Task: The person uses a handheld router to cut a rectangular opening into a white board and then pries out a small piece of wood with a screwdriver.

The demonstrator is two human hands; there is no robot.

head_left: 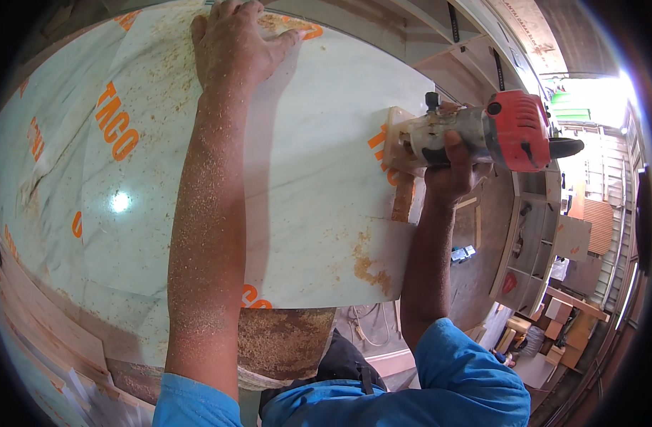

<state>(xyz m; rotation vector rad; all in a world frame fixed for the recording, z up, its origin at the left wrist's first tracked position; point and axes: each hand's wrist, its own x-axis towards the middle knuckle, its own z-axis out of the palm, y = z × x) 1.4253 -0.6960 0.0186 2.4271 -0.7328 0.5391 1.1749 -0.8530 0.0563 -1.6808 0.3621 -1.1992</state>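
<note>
A red and grey handheld trim router (493, 132) lies on its side at the right edge of a white marble-patterned panel (326, 142). My right hand (454, 164) wraps round its grey body. The router's pale square base (396, 139) is against the panel's edge; the bit is hidden. My left hand (237, 39) rests near the panel's far edge, its fingers spread and thumb stretched to the right. Orange print marks the panel's film. Sawdust (155, 85) is scattered over the panel and clings to my left forearm.
Below the panel's near edge shows a dust-covered brown board (283, 341). Stacked boards (48, 320) lie at the lower left. Open cabinet frames (529, 235) stand at the right, with offcuts (554, 320) piled beyond. A pale cord (372, 320) hangs or lies near my body.
</note>
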